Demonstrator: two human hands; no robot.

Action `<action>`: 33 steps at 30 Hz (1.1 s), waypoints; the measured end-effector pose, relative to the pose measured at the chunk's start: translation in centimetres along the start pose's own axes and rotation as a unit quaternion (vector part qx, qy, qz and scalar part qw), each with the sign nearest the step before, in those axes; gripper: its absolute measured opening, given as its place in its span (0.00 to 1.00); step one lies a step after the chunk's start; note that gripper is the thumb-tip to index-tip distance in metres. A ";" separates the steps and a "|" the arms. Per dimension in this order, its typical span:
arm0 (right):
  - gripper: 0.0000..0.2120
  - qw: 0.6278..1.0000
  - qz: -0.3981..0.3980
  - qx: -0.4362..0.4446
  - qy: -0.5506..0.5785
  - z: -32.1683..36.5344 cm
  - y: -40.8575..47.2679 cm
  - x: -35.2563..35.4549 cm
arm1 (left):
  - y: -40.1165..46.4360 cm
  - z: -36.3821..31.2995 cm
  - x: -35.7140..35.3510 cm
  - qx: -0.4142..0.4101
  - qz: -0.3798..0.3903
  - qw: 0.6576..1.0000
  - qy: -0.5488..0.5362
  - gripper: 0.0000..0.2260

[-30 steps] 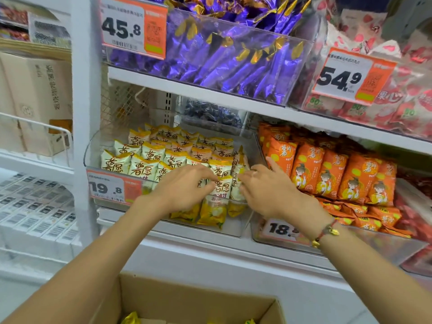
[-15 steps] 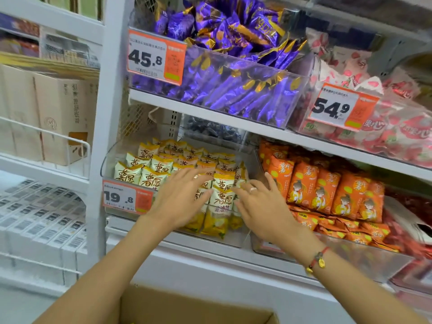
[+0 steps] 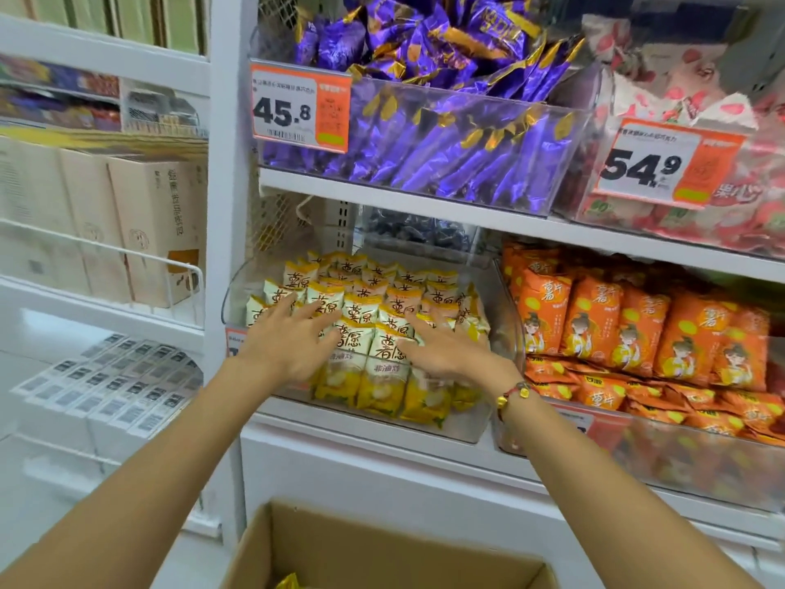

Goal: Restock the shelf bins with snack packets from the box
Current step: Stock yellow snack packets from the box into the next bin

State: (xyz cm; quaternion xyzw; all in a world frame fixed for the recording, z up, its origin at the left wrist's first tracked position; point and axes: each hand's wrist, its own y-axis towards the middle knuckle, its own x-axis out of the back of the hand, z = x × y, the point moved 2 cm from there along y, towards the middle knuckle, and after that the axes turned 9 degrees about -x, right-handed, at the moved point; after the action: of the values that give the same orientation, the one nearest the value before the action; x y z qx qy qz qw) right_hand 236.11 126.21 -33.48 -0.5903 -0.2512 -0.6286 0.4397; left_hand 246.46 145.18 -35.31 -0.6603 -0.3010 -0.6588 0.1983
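Rows of yellow-and-white snack packets (image 3: 384, 303) fill a clear shelf bin (image 3: 499, 333) on the middle shelf. My left hand (image 3: 289, 342) lies flat on the packets at the bin's front left, fingers spread and straight. My right hand (image 3: 446, 352) presses the front-row packets on the right, fingers straight, a red-and-gold bracelet on its wrist. Neither hand holds a packet. Below, the brown cardboard box (image 3: 382, 542) stands open, with a yellow packet corner (image 3: 289, 582) showing inside.
Orange snack packets (image 3: 637, 325) fill the bin to the right. Above, a bin of purple packets (image 3: 424, 133) carries a 45.8 price tag (image 3: 299, 108); a 54.9 price tag (image 3: 667, 163) hangs further right. Cream cartons (image 3: 140, 231) and white barcoded boxes (image 3: 114, 388) occupy the left shelving.
Both hands went from curled at the bin's front right to flat and spread over the front rows, the left sliding leftwards. The view has tilted up and closer to the shelf.
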 end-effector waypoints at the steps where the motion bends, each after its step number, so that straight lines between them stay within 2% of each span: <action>1: 0.29 1.000 0.004 0.002 0.000 -0.1 0.1 -0.1 | 0.0 -0.1 -0.1 0.002 -0.002 1.000 0.005 0.29; 6: 0.28 1.000 -0.006 0.000 0.005 -0.1 0.1 -0.6 | 0.0 0.2 -0.3 -0.006 -0.003 1.000 0.005 0.34; 8: 0.28 0.998 -0.062 0.009 0.020 0.0 -0.7 -0.5 | -0.2 0.0 -0.2 -0.001 -0.020 1.000 -0.011 0.31; 10: 0.27 0.987 -0.150 0.024 0.055 0.2 -2.1 -0.4 | -1.1 -0.7 0.0 -0.002 -0.100 0.994 -0.040 0.24; 12: 0.26 0.961 -0.260 0.068 0.070 0.5 -4.3 -0.8 | -2.8 -1.9 0.2 -0.029 -0.232 0.969 -0.079 0.21; 15: 0.19 0.881 -0.422 0.188 0.105 0.2 -8.5 -2.6 | -6.3 -4.2 -0.6 -0.048 -0.391 0.904 -0.163 0.16; 17: 0.12 0.842 -0.467 0.226 0.150 -0.9 -10.7 -5.8 | -8.6 -5.7 -2.6 -0.033 -0.439 0.876 -0.197 0.11; 18: 0.10 0.844 -0.457 0.224 0.169 -1.6 -11.3 -8.0 | -9.6 -6.3 -4.3 -0.019 -0.442 0.871 -0.212 0.10; 20: 0.10 0.884 -0.390 0.190 0.178 -3.8 -11.6 -13.7 | -11.4 -7.6 -8.7 0.016 -0.401 0.881 -0.252 0.09; 23: 0.12 0.953 -0.256 0.102 0.121 -8.4 -11.5 -23.0 | -14.5 -8.7 -16.8 0.058 -0.284 0.918 -0.272 0.07; 25: 0.15 0.981 -0.165 0.039 0.096 -11.5 -11.8 -28.1 | -16.7 -8.7 -21.6 0.100 -0.188 0.936 -0.280 0.10; 27: 0.15 0.994 -0.085 -0.015 0.071 -13.4 -12.5 -31.2 | -18.8 -8.4 -25.8 0.144 -0.077 0.947 -0.276 0.14; 29: 0.19 0.998 -0.016 -0.048 0.042 -14.3 -12.5 -33.7 | -20.2 -8.4 -28.9 0.180 0.030 0.943 -0.280 0.20; 31: 0.24 0.996 0.050 -0.075 0.018 -14.3 -12.0 -35.4 | -20.7 -8.1 -31.0 0.190 0.097 0.938 -0.273 0.26; 33: 0.31 0.989 0.093 -0.113 0.023 -13.6 -11.2 -36.7 | -20.2 -7.7 -32.4 0.189 0.129 0.942 -0.244 0.32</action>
State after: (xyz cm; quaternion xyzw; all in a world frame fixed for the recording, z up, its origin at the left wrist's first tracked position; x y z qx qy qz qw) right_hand 216.46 129.69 -68.92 -0.6426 -0.1124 -0.6228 0.4320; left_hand 228.95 150.67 -69.65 -0.7844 -0.3709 -0.3775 0.3233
